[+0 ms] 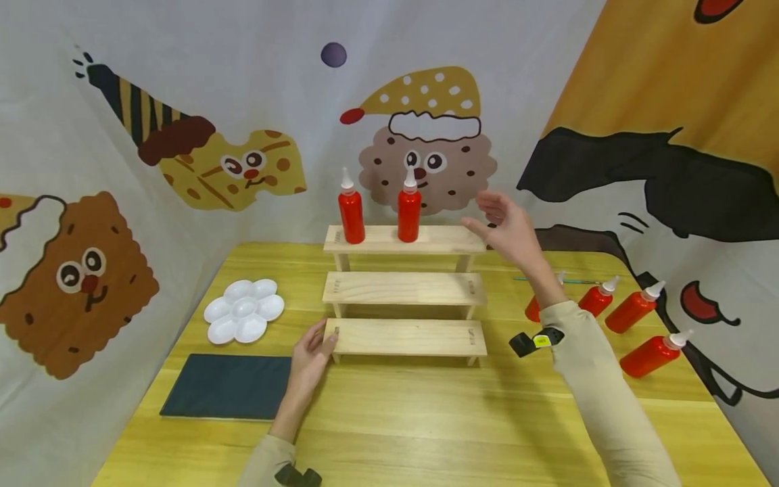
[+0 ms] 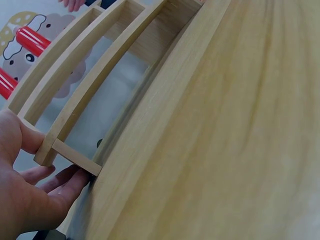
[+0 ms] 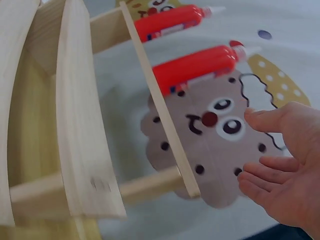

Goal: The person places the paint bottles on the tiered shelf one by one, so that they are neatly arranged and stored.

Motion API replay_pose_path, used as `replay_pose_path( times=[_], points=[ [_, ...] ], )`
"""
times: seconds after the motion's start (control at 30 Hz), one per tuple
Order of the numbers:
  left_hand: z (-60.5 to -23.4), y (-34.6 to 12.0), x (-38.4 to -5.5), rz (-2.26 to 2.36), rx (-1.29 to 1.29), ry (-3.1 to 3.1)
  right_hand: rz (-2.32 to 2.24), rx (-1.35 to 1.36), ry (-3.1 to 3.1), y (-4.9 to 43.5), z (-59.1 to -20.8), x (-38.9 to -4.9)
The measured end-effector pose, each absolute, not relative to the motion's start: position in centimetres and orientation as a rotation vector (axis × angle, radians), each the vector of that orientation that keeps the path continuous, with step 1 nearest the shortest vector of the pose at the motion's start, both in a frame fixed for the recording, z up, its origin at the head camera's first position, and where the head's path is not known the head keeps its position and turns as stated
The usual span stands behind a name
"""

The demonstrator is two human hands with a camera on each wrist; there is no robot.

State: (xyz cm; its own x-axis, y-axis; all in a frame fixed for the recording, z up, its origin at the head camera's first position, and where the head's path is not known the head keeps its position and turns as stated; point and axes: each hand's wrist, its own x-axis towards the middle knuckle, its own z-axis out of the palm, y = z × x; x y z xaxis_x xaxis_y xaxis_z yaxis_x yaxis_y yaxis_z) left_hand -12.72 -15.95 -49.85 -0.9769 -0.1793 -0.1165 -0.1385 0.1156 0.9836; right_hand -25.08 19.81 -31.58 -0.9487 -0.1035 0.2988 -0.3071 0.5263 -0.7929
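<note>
A three-tier wooden stand (image 1: 404, 288) rises in steps on the table. Two red squeeze bottles (image 1: 351, 215) with white nozzle caps are upright on its top tier, one at the left and one near the middle. My left hand (image 1: 312, 358) grips the left end of the lowest tier; in the left wrist view the thumb lies on the board's end and fingers (image 2: 67, 187) curl beneath it by the leg. Empty and with fingers apart, my right hand (image 1: 508, 230) hovers by the right end of the top tier. The right wrist view shows the hand (image 3: 287, 172) holding nothing.
Several more red bottles (image 1: 631, 311) stand at the table's right, partly behind my right forearm. A thin brush (image 1: 578, 281) lies behind them. On the left are a white flower-shaped palette (image 1: 245, 310) and a dark mat (image 1: 226, 387). A printed curtain (image 1: 262, 61) hangs close behind.
</note>
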Motion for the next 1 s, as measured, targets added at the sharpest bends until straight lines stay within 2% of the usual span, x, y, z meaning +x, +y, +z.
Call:
replay_pose_path(
  times=[0.4,0.7,1.0],
  points=[
    [-49.8,-16.0,-12.7,-2.043,0.348,-2.33,1.311,0.07,-2.484,25.9,-30.6,-22.5],
    [-49.8,-15.9,-12.7,-2.04,0.36,-2.332,1.273,-0.216,-2.422,31.0,-30.9,-19.4],
    [-49.9,-15.9,-12.8,-2.036,0.342,-2.332,1.279,-0.47,-2.324,34.1,-31.5,-15.9]
  ],
)
